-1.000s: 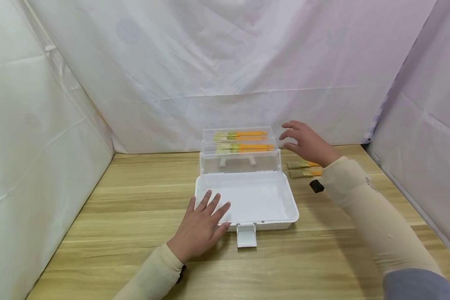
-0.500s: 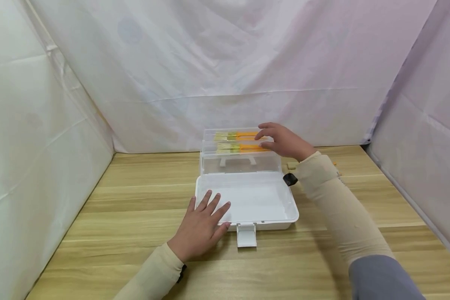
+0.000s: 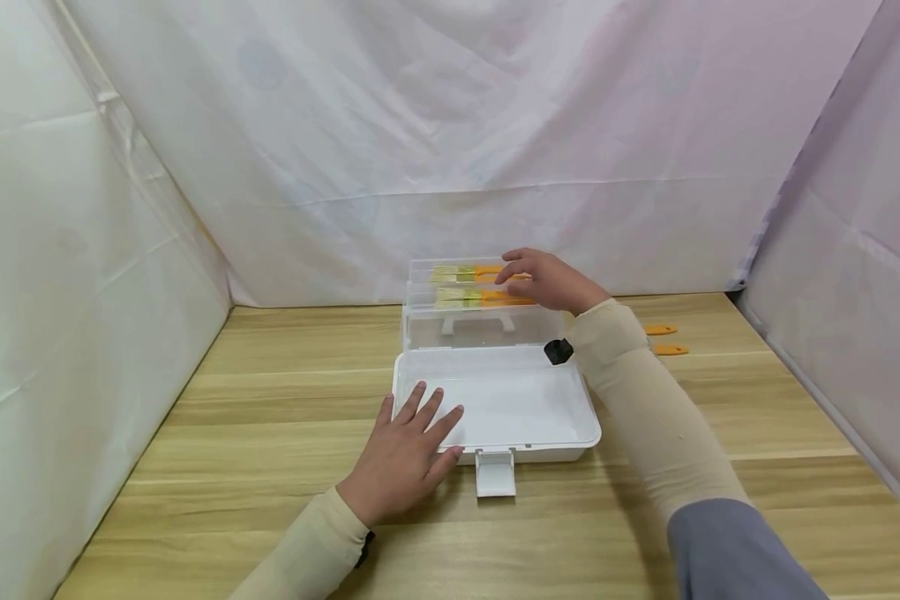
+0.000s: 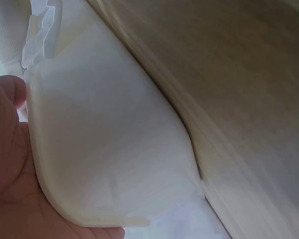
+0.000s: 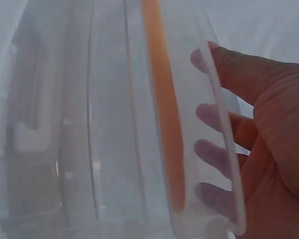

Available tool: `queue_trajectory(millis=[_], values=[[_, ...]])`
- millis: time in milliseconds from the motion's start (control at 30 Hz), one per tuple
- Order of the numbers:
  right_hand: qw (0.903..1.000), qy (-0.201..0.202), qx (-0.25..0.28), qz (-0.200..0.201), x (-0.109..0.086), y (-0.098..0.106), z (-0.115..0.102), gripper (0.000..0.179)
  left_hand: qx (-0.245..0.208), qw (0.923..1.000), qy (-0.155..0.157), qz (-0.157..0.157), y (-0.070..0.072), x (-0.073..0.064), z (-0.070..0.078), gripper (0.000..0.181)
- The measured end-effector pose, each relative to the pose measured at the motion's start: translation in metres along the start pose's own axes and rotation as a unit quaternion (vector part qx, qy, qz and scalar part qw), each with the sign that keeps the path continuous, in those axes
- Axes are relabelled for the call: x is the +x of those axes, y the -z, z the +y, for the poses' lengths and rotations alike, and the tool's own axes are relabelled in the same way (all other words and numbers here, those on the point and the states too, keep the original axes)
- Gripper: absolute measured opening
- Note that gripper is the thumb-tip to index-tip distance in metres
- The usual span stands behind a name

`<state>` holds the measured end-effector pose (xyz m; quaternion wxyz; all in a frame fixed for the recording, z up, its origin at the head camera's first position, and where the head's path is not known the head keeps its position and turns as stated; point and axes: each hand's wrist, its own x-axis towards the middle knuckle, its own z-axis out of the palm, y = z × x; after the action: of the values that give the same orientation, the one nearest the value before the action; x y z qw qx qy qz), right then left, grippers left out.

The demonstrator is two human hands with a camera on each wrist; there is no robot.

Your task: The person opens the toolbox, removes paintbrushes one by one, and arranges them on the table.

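Note:
A white plastic box (image 3: 525, 408) stands with its lid raised and a front latch (image 3: 496, 475) hanging down. Behind its base, translucent trays (image 3: 420, 273) hold orange-handled paintbrushes (image 3: 457, 297) in two rows. My left hand (image 3: 397, 471) rests on the front left corner, fingers spread; in the left wrist view, that hand (image 4: 7, 164) lies along the rim. Over the right end of the trays is my right hand (image 3: 551, 282), fingers loosely bent. In the right wrist view its fingertips (image 5: 209, 149) show through the clear tray wall, apart from an orange handle (image 5: 164, 104).
Right of the box, orange paintbrush handles (image 3: 662, 330) lie on the wooden table (image 3: 270, 433); my right sleeve (image 3: 645, 400) covers their bristle ends. White cloth (image 3: 330, 125) hangs at the back and sides.
My right hand has moved left, from beside the trays to over the brush handles at their right end. The left hand stays on the box corner.

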<state>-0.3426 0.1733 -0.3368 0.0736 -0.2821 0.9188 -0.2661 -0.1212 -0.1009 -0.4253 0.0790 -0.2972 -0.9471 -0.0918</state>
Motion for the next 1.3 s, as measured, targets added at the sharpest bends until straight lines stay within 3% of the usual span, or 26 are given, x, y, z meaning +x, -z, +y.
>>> queue_trajectory(millis=[433,1033,1300], values=[[0.9996,-0.015,0.001,0.023,0.011,-0.019,0.005,0.017,0.0,1.0,0.002,0.001,-0.001,-0.001,0.001,0.052],[0.9993,-0.019,-0.033,0.007,0.021,-0.022,0.004,0.021,0.005,1.0,0.005,0.005,-0.002,-0.002,-0.003,0.052],[0.9985,-0.001,-0.054,0.01,0.024,-0.021,0.006,0.017,-0.002,1.0,0.004,0.004,-0.001,0.0,-0.003,0.052]])
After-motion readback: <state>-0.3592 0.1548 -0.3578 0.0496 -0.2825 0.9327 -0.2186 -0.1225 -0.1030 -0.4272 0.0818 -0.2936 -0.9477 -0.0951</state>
